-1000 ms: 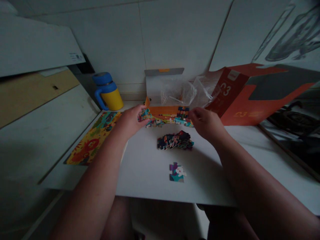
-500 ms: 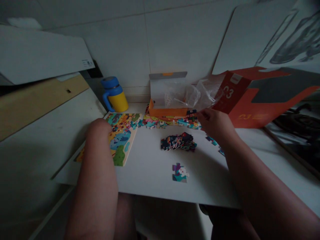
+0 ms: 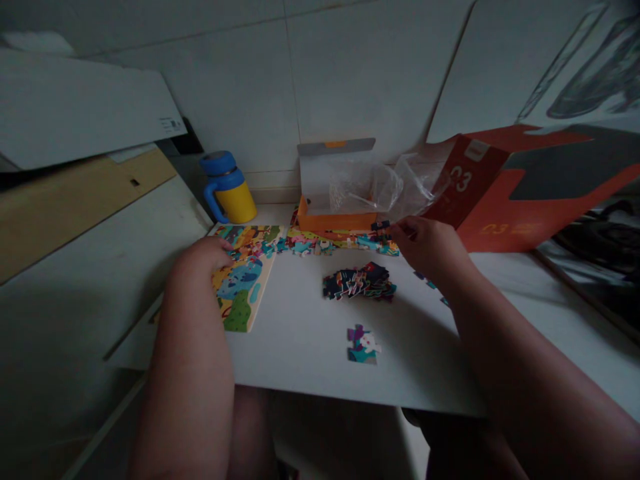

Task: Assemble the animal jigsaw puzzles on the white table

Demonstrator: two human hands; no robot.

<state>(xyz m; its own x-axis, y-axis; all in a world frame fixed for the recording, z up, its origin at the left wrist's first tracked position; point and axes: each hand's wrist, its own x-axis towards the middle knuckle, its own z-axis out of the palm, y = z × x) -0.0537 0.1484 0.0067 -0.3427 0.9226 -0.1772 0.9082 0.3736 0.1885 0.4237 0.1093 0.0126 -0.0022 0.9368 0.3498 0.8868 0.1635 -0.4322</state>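
My right hand (image 3: 417, 241) is closed in a pinch on a dark puzzle piece (image 3: 380, 226), near the right front corner of an orange box. My left hand (image 3: 207, 255) lies over the colourful picture board (image 3: 240, 280) at the left, fingers partly stretched out and holding nothing that I can see. A strip of bright puzzle pieces (image 3: 325, 245) runs along the front of the box. Nearer to me, dark pieces lie in a loose pile (image 3: 360, 281). One piece with a white animal on it (image 3: 363, 344) lies alone by the front edge.
The orange box (image 3: 337, 221) stands with its lid up and a clear plastic bag (image 3: 400, 187) over it. A blue and yellow mug (image 3: 233, 190) is at the back left. A large red-orange carton (image 3: 495, 193) stands right. A few pieces (image 3: 425, 279) lie beside my right forearm.
My right hand has shifted slightly left, and the dark piece at its fingertips shows more clearly. The fingers of my left hand have come into sight over the board.
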